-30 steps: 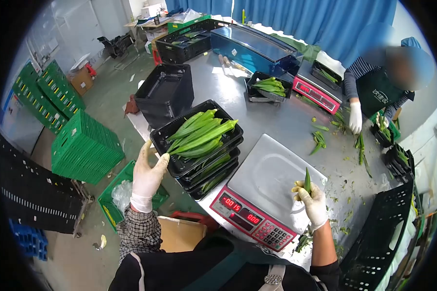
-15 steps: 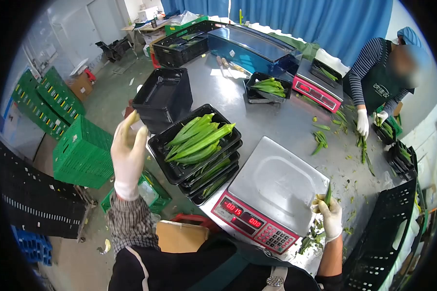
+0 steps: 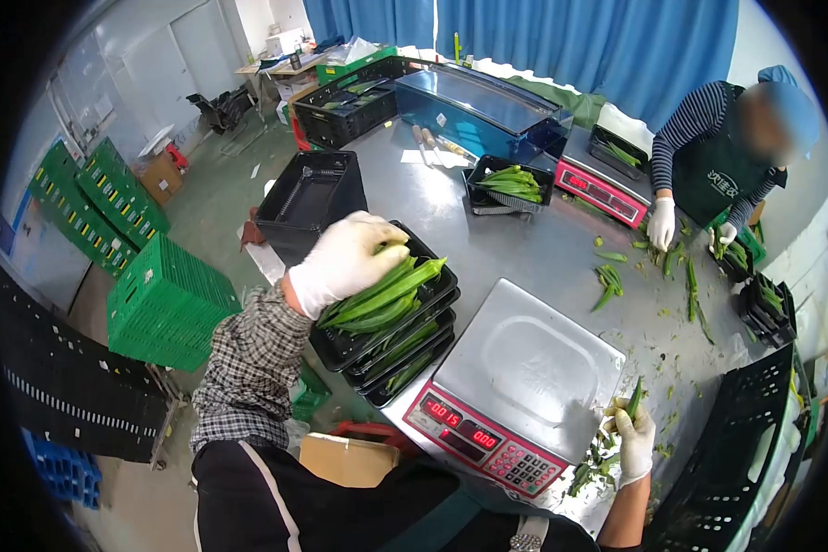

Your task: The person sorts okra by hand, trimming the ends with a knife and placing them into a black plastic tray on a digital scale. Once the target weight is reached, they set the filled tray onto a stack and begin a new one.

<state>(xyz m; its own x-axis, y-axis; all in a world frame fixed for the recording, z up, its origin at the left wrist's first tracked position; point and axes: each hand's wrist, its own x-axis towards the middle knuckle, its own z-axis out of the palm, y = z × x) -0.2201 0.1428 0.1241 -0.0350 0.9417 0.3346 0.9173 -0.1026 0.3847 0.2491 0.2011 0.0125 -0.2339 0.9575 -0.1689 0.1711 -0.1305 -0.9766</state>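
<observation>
My left hand [image 3: 348,260], in a white glove, reaches over a black tray [image 3: 444,293] of green okra [image 3: 394,299]. Its fingers curl down on the far ends of the pods, partly hiding them. This tray sits on top of several stacked trays of okra. To the right lies a scale [image 3: 530,368] with a bare metal plate and red digits. My gloved right hand [image 3: 633,443] is beside the scale's right edge, closed on a single okra pod [image 3: 634,399] whose tip points up.
Black empty trays [image 3: 311,198] are stacked behind the okra. Across the table a co-worker [image 3: 722,156] handles okra near a second scale [image 3: 603,179]. A black crate [image 3: 741,451] stands at right, and okra scraps [image 3: 607,287] litter the table.
My left hand has swung from the left of the trays, fingers apart, onto the okra in the top tray. My right hand stays by the scale with its pod.
</observation>
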